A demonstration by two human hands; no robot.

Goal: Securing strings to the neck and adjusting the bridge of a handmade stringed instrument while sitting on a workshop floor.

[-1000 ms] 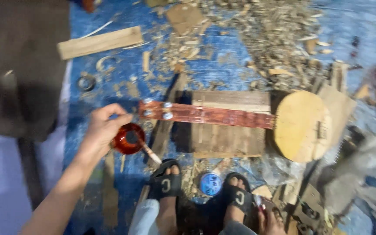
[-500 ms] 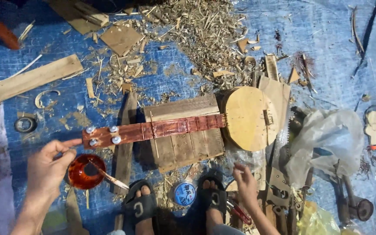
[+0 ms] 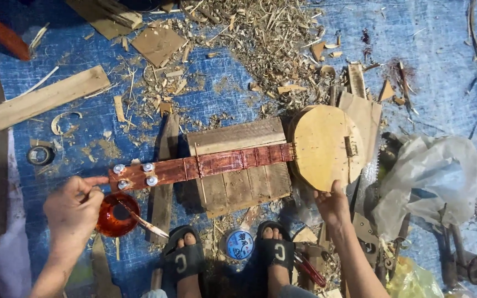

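While both hands (image 3: 73,212) steady it, one instrument (image 3: 238,160).

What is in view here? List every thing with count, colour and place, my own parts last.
stringed instrument: one, red-stained neck, pale round wooden body, lying across the wooden board
wooden board: one, grey-brown, centre, under the neck
red cup: one, clear red, lower left, a brush resting in it
round tin: one, blue and white, between the feet
plank: one, pale, upper left
tape roll: one, dark, far left
wood shavings: a heap, tan, top centre
plastic bag: one, clear, right
tarp: one, blue, underneath everything
sandalled feet: two, black sandals, bottom centre
left hand: one, at the headstock, over the cup
right hand: one, touching the body's lower edge
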